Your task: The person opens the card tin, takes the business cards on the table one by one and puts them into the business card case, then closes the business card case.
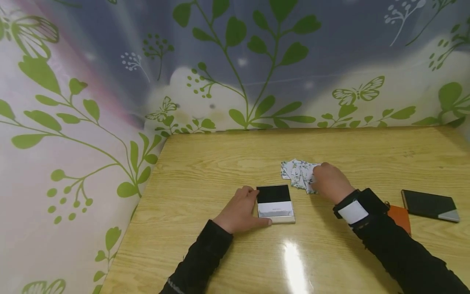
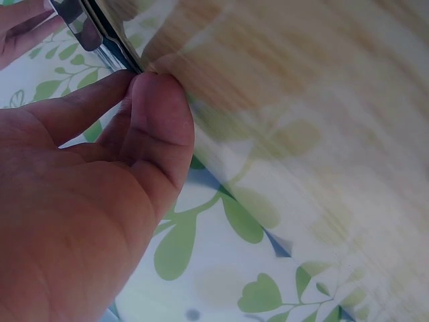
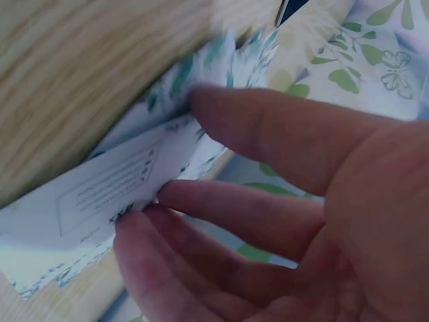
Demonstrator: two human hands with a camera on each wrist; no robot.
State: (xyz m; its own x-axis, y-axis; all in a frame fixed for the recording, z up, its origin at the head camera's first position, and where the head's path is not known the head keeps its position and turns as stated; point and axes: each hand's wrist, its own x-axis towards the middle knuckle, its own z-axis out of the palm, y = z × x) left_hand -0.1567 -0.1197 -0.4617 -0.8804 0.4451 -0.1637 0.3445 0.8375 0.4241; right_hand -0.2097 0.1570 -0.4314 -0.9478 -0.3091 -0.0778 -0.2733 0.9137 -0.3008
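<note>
A slim card case (image 1: 273, 194) lies open on the table with a black inside and white cards (image 1: 275, 209) in its front part. My left hand (image 1: 240, 210) holds it at the left side, thumb at the front edge and fingers at the upper left; the left wrist view shows the fingertips right at the metal case's (image 2: 87, 33) edge. To the right, printed cards (image 1: 299, 173) with leafy patterns lie fanned out and overlapping. My right hand (image 1: 332, 181) grips their right end, thumb and fingers on either side of the cards (image 3: 87, 194) in the right wrist view.
A black rectangular holder (image 1: 429, 204) with a silver corner lies at the right. Next to it is an orange flat item (image 1: 400, 218), partly hidden by my right sleeve. Leaf-patterned curtains (image 1: 242, 61) border the wooden table (image 1: 205, 159) at the back and left.
</note>
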